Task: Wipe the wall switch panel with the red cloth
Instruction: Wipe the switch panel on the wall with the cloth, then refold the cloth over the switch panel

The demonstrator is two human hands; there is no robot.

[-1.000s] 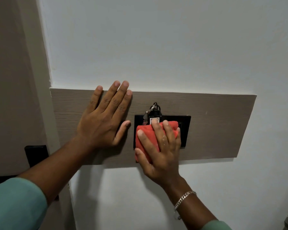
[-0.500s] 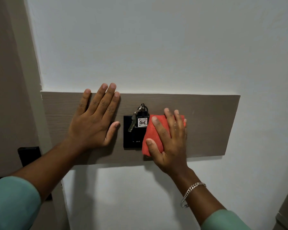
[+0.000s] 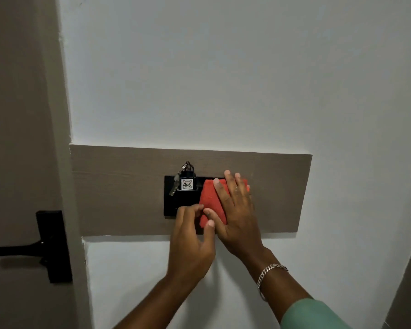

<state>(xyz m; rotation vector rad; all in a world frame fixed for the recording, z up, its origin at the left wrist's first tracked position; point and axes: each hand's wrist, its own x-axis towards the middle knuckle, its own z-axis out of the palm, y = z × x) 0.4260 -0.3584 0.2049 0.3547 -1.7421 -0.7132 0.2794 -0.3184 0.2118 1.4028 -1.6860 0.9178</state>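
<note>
A black switch panel (image 3: 170, 200) is set in a brown wooden strip (image 3: 119, 188) on the white wall. A key bunch with a tag marked 406 (image 3: 187, 184) hangs over the panel's top. My right hand (image 3: 237, 210) lies flat on a folded red cloth (image 3: 210, 200) and presses it against the panel's right part. My left hand (image 3: 191, 236) is below the panel, its fingertips touching the cloth's lower left edge. The panel's right half is hidden by cloth and hands.
A door with a black handle (image 3: 17, 249) and black lock plate (image 3: 54, 245) stands at the left, beside the door frame (image 3: 64, 115). A silver bracelet (image 3: 269, 273) is on my right wrist. White wall lies above and below the strip.
My left hand left the wooden strip and came down and right to the cloth's lower edge. My right hand stayed pressed on the cloth over the panel's right part.
</note>
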